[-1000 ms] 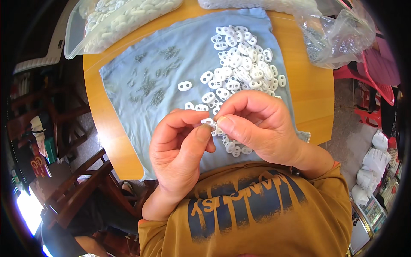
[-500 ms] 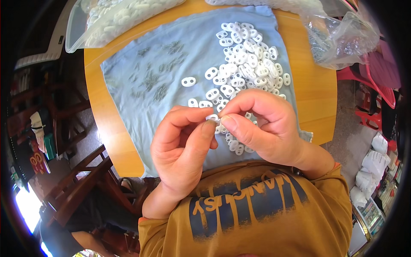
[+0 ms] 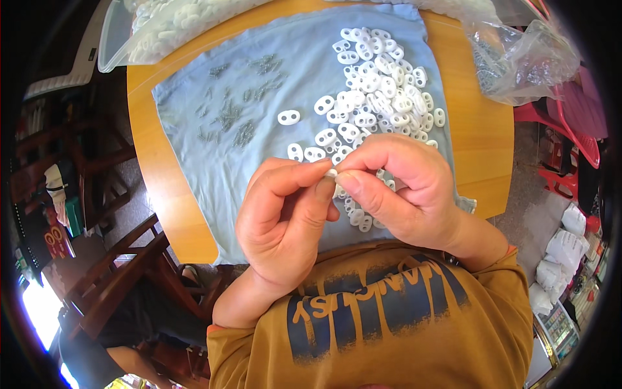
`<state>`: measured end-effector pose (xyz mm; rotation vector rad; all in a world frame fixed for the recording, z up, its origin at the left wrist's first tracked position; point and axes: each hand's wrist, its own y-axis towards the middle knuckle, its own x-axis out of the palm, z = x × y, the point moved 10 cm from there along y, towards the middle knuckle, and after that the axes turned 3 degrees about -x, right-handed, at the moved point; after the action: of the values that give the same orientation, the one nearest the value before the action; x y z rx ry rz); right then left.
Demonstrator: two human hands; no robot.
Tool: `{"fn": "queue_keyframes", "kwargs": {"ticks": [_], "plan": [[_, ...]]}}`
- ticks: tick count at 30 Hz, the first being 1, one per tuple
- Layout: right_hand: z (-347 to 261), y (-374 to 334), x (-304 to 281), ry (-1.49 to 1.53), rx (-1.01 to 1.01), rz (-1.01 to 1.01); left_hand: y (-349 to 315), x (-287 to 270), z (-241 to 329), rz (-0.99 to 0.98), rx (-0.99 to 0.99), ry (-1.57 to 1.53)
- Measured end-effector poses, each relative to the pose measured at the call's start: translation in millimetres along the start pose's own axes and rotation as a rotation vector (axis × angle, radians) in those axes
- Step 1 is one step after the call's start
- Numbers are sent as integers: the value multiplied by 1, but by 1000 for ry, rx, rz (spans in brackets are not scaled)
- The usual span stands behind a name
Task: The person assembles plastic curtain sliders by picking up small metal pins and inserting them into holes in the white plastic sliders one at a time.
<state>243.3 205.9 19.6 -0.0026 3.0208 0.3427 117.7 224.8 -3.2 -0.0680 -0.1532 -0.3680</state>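
My left hand (image 3: 285, 217) pinches a small white cord lock (image 3: 332, 174) between thumb and fingertips above the near part of the blue cloth. Against the right end of that piece, the thumb and index finger of my right hand (image 3: 395, 188) are pinched together. Whatever lies between those right fingertips is hidden. A heap of white two-hole cord locks (image 3: 379, 84) spreads behind and beneath my right hand. One lone cord lock (image 3: 289, 117) lies left of the heap. Several clusters of small dark metal springs (image 3: 228, 117) rest on the cloth's left half.
The blue cloth (image 3: 194, 155) covers most of a wooden table (image 3: 476, 142). A clear container of white pieces (image 3: 168, 39) stands far left. At the far right is a clear plastic bag (image 3: 518, 61) with small metal parts. Dark wooden chairs (image 3: 123, 279) and a red stool (image 3: 560, 181) flank the table.
The cord lock has turned between my fingers, so less of it shows now. Both hands stay together, with the left fingertips slightly farther right. The view has shifted a little.
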Motion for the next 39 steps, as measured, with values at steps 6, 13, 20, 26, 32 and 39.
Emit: {"fn": "queue_keyframes", "kwargs": {"ticks": [6, 13, 20, 26, 32, 39], "plan": [[1, 0, 2, -19, -13, -2, 1, 0, -1, -10, -9, 20], [3, 1, 1, 13, -27, 43, 8, -1, 3, -17, 52, 93], [8, -2, -1, 60, -23, 64, 4, -3, -9, -12, -64, -63], [5, 1, -3, 54, -57, 80, 3, 0, -15, -34, -124, -246], [2, 1, -4, -51, -93, 70, 3, -2, -13, -15, -139, -268], [6, -1, -2, 59, -38, 73, -1, -6, -8, 46, -134, -195]]}}
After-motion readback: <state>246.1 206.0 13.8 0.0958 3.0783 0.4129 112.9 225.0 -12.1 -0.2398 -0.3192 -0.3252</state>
